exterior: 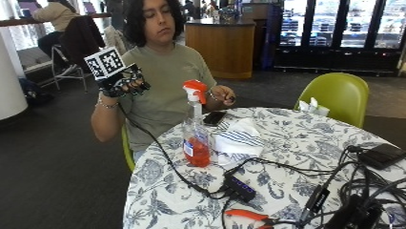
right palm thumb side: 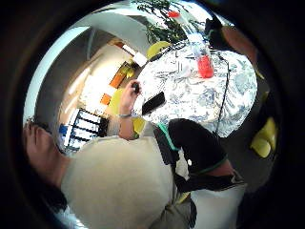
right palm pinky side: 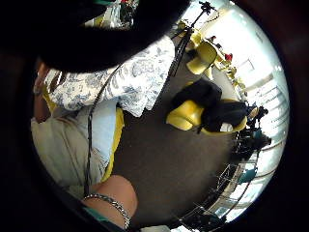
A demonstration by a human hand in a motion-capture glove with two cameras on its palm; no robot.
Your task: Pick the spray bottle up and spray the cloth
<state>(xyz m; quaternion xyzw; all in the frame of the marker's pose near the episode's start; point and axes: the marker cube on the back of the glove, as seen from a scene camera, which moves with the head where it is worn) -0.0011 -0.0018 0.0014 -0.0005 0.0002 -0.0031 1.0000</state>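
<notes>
Gloved right hand (exterior: 122, 84) raised, fingers loosely curled, empty; spray bottle (exterior: 196, 129) beside cloth (exterior: 238, 138), phone (exterior: 214, 118) behind.

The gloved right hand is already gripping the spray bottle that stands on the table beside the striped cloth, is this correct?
No. The outside view shows the gloved right hand raised beside the person's shoulder, away from the spray bottle. The bottle does stand untouched on the table beside the striped cloth.

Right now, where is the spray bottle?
In the outside view the spray bottle stands upright on the table, untouched, beside the striped cloth and in front of the phone.
</notes>
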